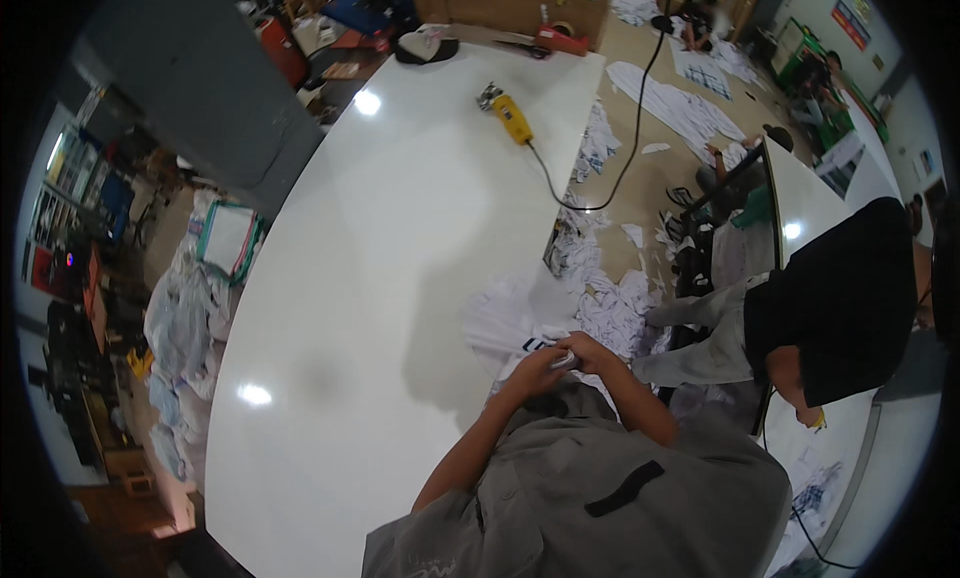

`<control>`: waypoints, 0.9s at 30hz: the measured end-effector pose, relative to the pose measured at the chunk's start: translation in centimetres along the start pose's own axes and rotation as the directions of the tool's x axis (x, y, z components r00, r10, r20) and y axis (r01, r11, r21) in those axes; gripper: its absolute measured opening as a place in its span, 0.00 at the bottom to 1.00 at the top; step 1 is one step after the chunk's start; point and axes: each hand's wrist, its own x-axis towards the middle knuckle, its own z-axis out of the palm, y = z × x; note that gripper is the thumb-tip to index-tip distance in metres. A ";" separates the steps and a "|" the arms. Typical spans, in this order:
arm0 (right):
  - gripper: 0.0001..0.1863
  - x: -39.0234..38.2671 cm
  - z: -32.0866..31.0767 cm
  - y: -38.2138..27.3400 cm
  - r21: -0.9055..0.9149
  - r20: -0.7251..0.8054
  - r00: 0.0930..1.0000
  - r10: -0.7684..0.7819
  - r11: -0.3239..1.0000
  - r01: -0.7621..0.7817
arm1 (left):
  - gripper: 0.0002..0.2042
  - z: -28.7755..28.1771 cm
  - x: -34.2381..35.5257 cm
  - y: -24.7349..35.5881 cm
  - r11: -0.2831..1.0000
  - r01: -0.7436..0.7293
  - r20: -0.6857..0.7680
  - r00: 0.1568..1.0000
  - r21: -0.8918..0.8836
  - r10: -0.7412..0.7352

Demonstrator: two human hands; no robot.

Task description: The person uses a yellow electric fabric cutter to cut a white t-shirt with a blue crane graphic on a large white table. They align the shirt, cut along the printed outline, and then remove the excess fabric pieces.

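Observation:
Near the table's right edge, my left hand [538, 372] and my right hand [592, 352] are closed together around something small and silvery that I cannot make out. Just beyond them, a white fabric piece [505, 318] with a dark printed mark lies at the edge of the white table [330, 278], partly under or against my fingers. Farther up the table lies a yellow corded power tool [512, 118] with a metal head, its black cable hanging off the right side.
A co-worker in black [830, 298] stands close on my right at another table [805, 208]. Others work farther back. Fabric scraps [615, 308] cover the floor to the right. Left are bagged bundles [180, 328] and a grey pillar [230, 98]. A red box [562, 41] sits at the far end.

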 end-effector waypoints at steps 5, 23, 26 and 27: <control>0.18 3.7 -6.8 -6.7 -0.441 -0.172 0.985 0.029 0.892 -0.103 | 0.28 -4.3 -2.7 -4.6 0.923 0.225 -0.471 0.880 0.311 -0.055; 0.23 15.5 -22.6 -38.3 0.074 -0.455 0.565 -0.688 0.603 0.794 | 0.54 -7.4 -4.6 -7.9 0.550 0.754 -0.483 0.655 0.359 -0.582; 0.08 16.3 -25.2 -21.1 -0.610 -0.175 0.363 -0.915 0.391 0.689 | 0.56 -7.7 -2.9 -9.1 0.579 0.708 -0.450 0.705 0.405 -0.548; 0.08 16.6 -24.7 -14.2 -0.876 -0.150 0.433 -0.889 0.323 0.360 | 0.58 -7.9 -2.2 -9.6 0.589 0.684 -0.436 0.729 0.431 -0.527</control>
